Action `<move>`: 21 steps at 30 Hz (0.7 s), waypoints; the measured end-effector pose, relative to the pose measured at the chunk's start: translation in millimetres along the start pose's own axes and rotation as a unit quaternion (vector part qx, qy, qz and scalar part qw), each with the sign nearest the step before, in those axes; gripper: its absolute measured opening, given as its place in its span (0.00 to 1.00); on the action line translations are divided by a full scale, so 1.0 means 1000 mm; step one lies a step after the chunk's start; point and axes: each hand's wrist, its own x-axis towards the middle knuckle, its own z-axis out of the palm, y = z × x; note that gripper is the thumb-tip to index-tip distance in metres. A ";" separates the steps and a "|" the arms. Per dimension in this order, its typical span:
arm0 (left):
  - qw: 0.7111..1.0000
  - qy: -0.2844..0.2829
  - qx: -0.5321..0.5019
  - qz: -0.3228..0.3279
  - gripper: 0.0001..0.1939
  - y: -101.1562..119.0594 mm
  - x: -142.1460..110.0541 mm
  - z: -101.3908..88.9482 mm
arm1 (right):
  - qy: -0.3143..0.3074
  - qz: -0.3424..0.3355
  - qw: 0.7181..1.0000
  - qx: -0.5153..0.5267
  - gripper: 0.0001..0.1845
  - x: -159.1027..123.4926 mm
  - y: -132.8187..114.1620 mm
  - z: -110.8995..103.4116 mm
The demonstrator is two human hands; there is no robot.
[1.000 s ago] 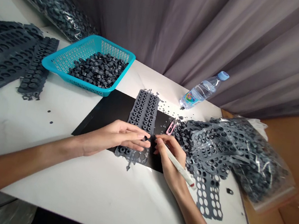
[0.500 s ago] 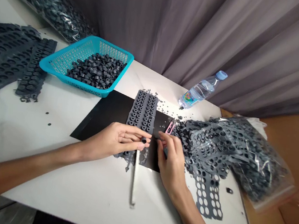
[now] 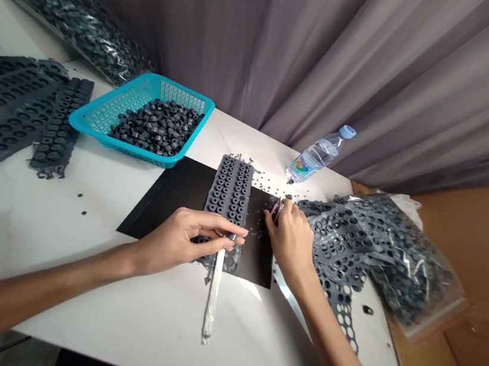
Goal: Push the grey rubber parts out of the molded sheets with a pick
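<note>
Grey curtain (image 3: 219,35) fills the top of the frame behind your white table (image 3: 156,309). Right of centre, the pink snips (image 3: 275,209) sit between the thumb and fingers of your right hand (image 3: 294,237), the nearer one, their long axis steep and leaning upper right, though whether they are gripped can't be told; your left hand (image 3: 188,229), at centre, pinches a small dark part (image 3: 232,237) over the lower stretch of the ring sheet (image 3: 231,187).
</note>
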 end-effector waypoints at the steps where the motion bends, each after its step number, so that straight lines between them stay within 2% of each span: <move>1: 1.000 0.003 0.009 0.009 0.13 0.001 0.000 0.000 | -0.010 0.005 1.000 0.004 0.11 0.001 0.000 -0.002; 6: 0.997 0.013 0.059 0.054 0.13 0.002 -0.002 -0.001 | -0.008 0.034 0.999 0.033 0.09 -0.001 0.009 -0.008; 11: 0.987 0.026 0.105 0.121 0.14 0.000 -0.003 -0.003 | 0.095 0.060 0.987 0.115 0.13 -0.008 0.026 -0.006; 13: 0.983 0.027 0.116 0.141 0.15 -0.001 -0.002 -0.004 | 0.116 0.056 0.978 0.164 0.14 -0.010 0.034 -0.007; 18: 0.975 0.036 0.134 0.176 0.16 -0.001 0.000 -0.005 | 0.082 0.074 0.936 0.335 0.11 -0.023 0.040 -0.023; 21: 0.979 0.040 0.122 0.160 0.16 0.001 0.000 -0.005 | 0.031 0.023 0.901 0.433 0.12 -0.037 0.029 -0.040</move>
